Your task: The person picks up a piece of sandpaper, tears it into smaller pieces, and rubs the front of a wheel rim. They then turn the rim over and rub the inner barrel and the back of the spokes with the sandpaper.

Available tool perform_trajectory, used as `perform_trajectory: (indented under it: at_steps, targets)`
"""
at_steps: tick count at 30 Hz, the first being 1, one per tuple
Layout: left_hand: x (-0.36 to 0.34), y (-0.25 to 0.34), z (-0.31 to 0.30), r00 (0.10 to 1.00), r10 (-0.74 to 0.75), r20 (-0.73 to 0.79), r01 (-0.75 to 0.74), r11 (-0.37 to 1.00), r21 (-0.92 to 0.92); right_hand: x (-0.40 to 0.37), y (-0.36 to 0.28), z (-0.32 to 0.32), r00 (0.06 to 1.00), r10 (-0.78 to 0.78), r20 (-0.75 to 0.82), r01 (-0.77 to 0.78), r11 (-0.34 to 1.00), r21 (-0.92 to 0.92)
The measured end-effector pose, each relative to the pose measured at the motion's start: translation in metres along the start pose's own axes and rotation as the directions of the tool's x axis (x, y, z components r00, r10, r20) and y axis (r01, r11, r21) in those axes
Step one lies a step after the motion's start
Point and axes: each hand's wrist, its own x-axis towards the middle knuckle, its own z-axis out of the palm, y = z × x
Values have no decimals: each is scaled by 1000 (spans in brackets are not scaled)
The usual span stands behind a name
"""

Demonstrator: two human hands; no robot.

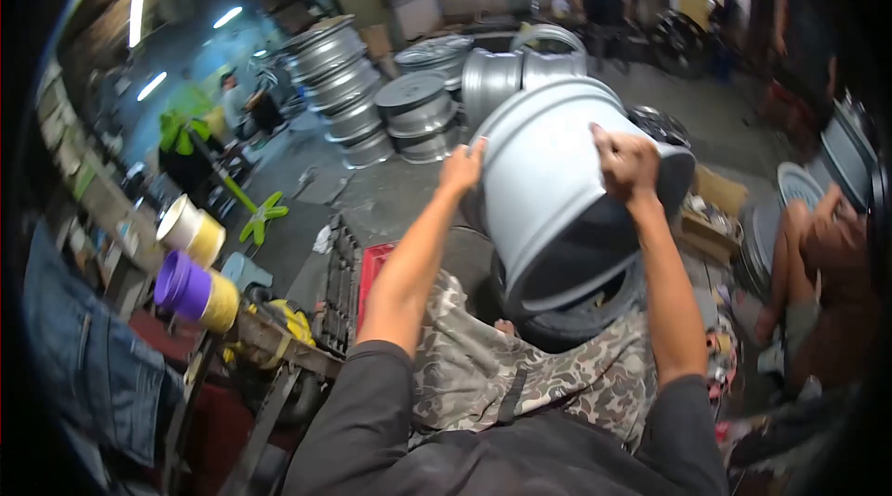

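A large pale grey wheel rim [544, 166] is tilted in front of me, above a dark tyre [590, 319] between my legs. My left hand [462, 168] is closed on the rim's upper left edge. Against the right part of the barrel, my right hand [627, 162] is closed, its thumb toward the grey surface. Whatever lies under those curled fingers is hidden. The rim's lower side is in dark shadow.
Stacked silver rims [339, 87] stand ahead on the left, with more rims [418, 115] beside them. A cardboard box [711, 208] sits at right, near a seated person [832, 254]. Buckets [195, 292] and a green fan stand [265, 217] are on the left.
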Motion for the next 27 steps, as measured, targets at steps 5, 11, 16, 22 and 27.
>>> perform_trajectory:
  at_steps: [5,11,16,22,27]
  targets:
    - [36,-23,18,996,87,7,-87,996,-19,5,-7,5,996,89,17,-89,996,19]
    - [65,-30,19,999,38,6,-36,985,-167,6,-22,38,998,31,-62,-31,999,6]
    - [68,-59,3,987,40,155,8,955,-297,2,-40,55,933,-219,-286,254,963,91]
    - [43,-100,26,1000,1,-4,-2,942,-335,2,-38,49,909,-343,-237,358,933,22]
    - [24,-52,7,995,33,96,-21,992,-122,34,49,35,951,-289,-111,305,937,170]
